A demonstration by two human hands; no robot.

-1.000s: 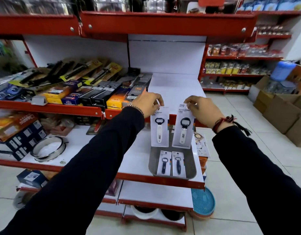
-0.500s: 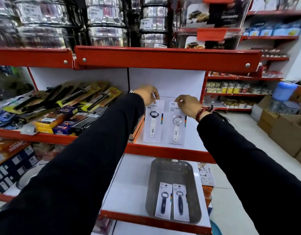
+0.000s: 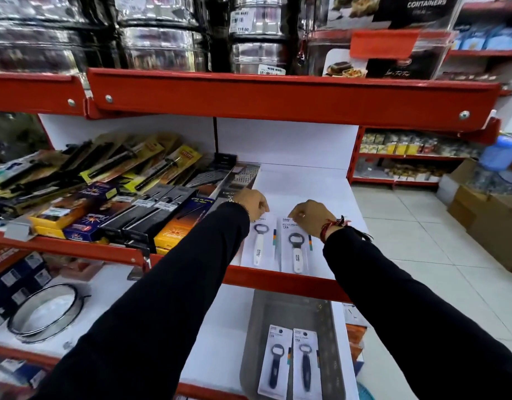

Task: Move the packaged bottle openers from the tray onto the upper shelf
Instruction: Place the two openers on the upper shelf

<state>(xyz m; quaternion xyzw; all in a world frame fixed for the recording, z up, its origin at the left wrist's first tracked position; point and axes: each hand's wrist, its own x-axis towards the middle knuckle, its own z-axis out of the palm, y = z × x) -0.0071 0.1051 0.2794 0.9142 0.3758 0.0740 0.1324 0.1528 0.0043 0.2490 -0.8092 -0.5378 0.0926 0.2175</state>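
Your left hand [image 3: 253, 204] is curled at the top edge of a white-handled bottle opener [image 3: 259, 245] in its flat clear-fronted card pack, fingers closed on the card's upper corner. Your right hand [image 3: 309, 216] pinches the top of a second white-handled opener pack [image 3: 296, 251] just beside the first. Both packs lie flat, side by side, on the smooth white upper shelf [image 3: 312, 183], their lower ends near its glossy red front lip. Black sleeves cover both arms, and a red thread band [image 3: 332, 226] wraps your right wrist.

On the shelf below sits a rectangular, dull grey metal tray [image 3: 334, 342] with rounded corners. Two more packs lie in it side by side, each holding a dark blue-handled opener [image 3: 277, 362] with a metal ring head.

To the left on the upper shelf, boxed and carded kitchen tools [image 3: 110, 203] in yellow, black and blue overlap in a heap. Above, shiny stacked steel containers [image 3: 162, 39] fill the top shelf. A round metal ring [image 3: 44, 316] rests on the lower shelf at left. At right are pale floor tiles [image 3: 422, 241] and brown cardboard boxes [image 3: 491, 215].
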